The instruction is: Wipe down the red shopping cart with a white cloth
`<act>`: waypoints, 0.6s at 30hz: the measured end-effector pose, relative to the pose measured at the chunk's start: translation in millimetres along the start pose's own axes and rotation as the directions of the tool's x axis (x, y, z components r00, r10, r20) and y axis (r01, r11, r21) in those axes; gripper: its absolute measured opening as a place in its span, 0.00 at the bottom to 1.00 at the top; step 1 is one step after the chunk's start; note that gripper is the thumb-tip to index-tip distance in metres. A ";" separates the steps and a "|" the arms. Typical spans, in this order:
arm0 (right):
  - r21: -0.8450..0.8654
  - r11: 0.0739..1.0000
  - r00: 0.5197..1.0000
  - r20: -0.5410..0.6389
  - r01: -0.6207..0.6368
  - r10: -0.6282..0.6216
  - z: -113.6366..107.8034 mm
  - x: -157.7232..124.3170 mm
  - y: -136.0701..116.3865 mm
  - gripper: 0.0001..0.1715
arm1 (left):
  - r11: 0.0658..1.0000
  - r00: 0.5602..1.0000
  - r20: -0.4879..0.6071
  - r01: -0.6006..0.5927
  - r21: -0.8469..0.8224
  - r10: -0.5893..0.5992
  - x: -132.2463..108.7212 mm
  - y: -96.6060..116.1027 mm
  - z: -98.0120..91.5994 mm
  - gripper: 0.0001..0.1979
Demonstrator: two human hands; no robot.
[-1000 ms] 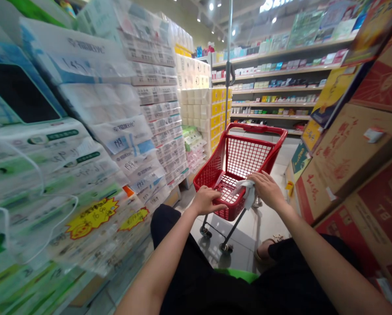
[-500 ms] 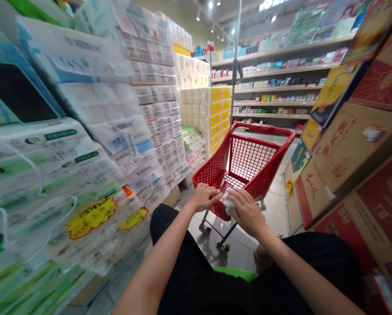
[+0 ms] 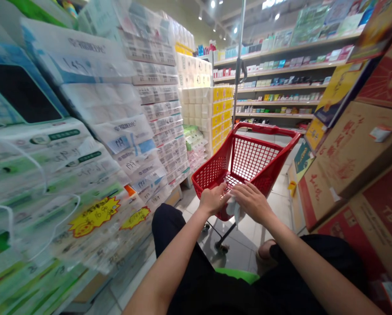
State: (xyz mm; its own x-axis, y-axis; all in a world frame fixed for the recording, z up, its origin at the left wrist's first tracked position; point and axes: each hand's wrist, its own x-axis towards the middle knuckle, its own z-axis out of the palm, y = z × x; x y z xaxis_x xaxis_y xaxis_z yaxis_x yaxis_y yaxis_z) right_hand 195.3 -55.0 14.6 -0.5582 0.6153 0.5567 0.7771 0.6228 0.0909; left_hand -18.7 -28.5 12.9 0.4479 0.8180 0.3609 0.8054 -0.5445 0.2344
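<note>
My right hand [image 3: 253, 203] is closed on a crumpled white tissue [image 3: 236, 211], which hangs down below its fingers. Close beside it, my left hand [image 3: 213, 199] has its fingers stretched toward the tissue; whether they touch it I cannot tell. Both hands are in front of a red plastic shopping cart [image 3: 209, 173], at its near, low end. The cart has a lattice basket, a raised handle at the far side and dark wheels. Part of its near rim is hidden behind my hands.
Wrapped tissue packs [image 3: 130, 144] are stacked high on the left, with a white cable [image 3: 56, 221] across them. Cardboard boxes [image 3: 356, 148] are piled on the right. Beyond a glass door edge with a handle [image 3: 241, 72] stand stocked shelves [image 3: 277, 104]. Something green [image 3: 238, 274] is beneath me.
Both hands have shifted slightly right, and the fingers have come closer together. The tissue now hangs lower below my right hand. The view has moved a little.
</note>
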 end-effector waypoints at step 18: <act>0.013 0.980 0.975 -0.093 -0.200 0.200 17.9 -3.9 -45.5 0.25 | 0.999 1.000 -0.022 0.012 0.033 -0.011 -1.9 3.8 1.8 0.27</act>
State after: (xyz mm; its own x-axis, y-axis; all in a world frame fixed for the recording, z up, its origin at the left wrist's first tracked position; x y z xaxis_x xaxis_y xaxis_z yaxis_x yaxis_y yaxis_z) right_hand 156.9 -77.0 -6.4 -0.3618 0.6798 0.6380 0.8690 0.4938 -0.0333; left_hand -15.8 -31.8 11.4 0.4306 0.8196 0.3780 0.8228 -0.5286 0.2088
